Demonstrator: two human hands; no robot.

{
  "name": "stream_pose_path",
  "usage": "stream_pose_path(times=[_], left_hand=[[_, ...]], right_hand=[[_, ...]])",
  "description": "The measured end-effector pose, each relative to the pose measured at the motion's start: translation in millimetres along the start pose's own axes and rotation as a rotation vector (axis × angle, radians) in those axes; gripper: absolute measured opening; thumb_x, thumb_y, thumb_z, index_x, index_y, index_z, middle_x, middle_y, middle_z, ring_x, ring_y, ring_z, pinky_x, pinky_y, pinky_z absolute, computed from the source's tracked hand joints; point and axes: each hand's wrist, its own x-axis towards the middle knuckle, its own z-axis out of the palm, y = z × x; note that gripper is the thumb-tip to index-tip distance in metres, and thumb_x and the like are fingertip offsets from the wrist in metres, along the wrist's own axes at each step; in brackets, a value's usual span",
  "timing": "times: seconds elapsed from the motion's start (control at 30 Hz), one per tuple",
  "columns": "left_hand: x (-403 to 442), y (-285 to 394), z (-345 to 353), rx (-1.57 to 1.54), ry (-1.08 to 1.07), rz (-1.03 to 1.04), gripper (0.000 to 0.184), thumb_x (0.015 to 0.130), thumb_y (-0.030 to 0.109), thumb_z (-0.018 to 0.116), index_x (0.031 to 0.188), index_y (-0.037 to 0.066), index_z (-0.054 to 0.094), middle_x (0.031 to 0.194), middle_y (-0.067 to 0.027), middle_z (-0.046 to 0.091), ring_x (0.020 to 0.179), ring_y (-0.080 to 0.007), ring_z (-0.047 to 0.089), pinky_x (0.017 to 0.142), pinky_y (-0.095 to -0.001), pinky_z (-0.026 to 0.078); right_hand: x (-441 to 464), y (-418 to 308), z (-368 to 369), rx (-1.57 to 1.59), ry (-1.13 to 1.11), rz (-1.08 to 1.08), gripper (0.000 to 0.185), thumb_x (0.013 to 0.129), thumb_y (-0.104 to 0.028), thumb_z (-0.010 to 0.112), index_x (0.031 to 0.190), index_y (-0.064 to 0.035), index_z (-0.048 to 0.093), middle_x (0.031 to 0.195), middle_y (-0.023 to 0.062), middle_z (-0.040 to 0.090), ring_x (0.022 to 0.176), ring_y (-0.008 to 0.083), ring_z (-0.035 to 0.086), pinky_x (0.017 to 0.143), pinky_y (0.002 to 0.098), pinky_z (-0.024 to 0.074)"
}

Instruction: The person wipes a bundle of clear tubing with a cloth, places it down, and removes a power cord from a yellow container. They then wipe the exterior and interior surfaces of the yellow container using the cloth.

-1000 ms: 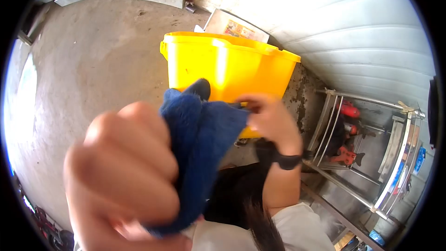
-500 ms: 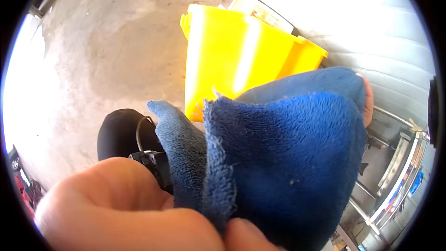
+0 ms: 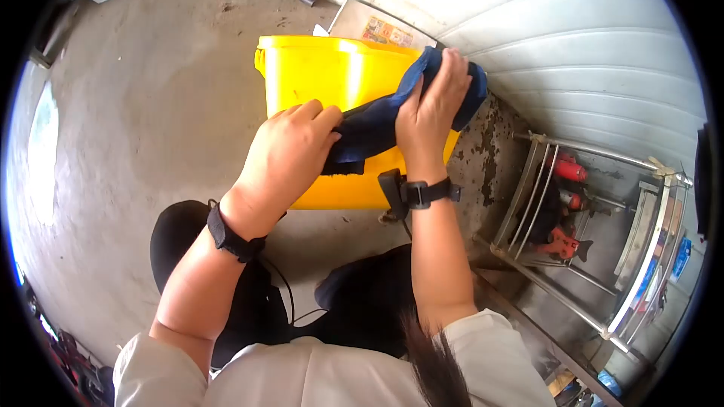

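Note:
A dark blue cloth (image 3: 369, 126) is stretched between my two hands, in front of the yellow bin (image 3: 309, 75). My left hand (image 3: 294, 143) grips the cloth's left end with fingers curled round it. Higher up and to the right, my right hand (image 3: 436, 109) holds the other end, its fingers laid over the bunched fabric and the thumb beneath. The cloth hides part of the bin's front and its right rim. Black straps with small devices sit on both wrists.
A metal rack (image 3: 588, 275) with red tools (image 3: 562, 245) stands at the right, beside the pale corrugated wall (image 3: 573, 38). Behind the bin leans a board with a label (image 3: 388, 32). My knees are below my hands, with a cable between them.
The cloth has moved away from the camera towards the bin and is now pulled into a narrow band. Both hands have moved forward, and my right hand is now in full view.

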Motion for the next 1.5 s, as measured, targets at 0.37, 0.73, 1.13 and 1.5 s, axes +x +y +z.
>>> stream_pose_path(times=[0.37,0.73,1.13,1.5], left_hand=[[6,-1,26,-0.095,-0.007,-0.046,0.022,0.085,0.010,0.066,0.103,0.002,0.056,0.094,-0.0165,0.060,0.092,-0.0360,0.059,0.082,-0.0406,0.049],[3,-4,35,-0.092,-0.001,-0.046,0.022,0.083,0.010,0.068,0.101,0.000,0.059,0.094,-0.0179,0.060,0.093,-0.0359,0.059,0.084,-0.0405,0.049],[21,-28,-30,0.146,0.935,-0.090,0.027,0.070,0.002,0.065,0.093,0.016,0.069,0.095,-0.0027,0.060,0.095,-0.0268,0.055,0.089,-0.0400,0.038],[11,-47,47,0.036,0.460,-0.033,0.061,0.082,-0.004,0.044,0.143,0.004,0.042,0.153,-0.0180,0.033,0.143,-0.0360,0.028,0.118,-0.0458,0.023]], right_hand=[[1,40,-1,-0.001,0.091,0.210,0.062,0.088,-0.009,0.035,0.147,0.0057,0.026,0.153,0.0290,0.025,0.143,0.0438,0.022,0.119,0.0517,0.0150],[-11,26,-29,0.064,-0.098,-0.081,0.070,0.076,0.013,0.039,0.145,0.0013,0.033,0.151,0.0253,0.032,0.140,0.0406,0.032,0.117,0.0470,0.0242],[-33,-88,-23,0.118,-0.286,-0.184,0.057,0.082,-0.006,0.049,0.137,0.0062,0.044,0.145,0.0289,0.039,0.135,0.0436,0.037,0.115,0.0499,0.0247],[-14,-68,-13,-0.002,-0.455,-0.411,0.065,0.077,-0.013,0.056,0.139,0.0022,0.044,0.148,0.0196,0.040,0.139,0.0290,0.037,0.117,0.0490,0.0217]])
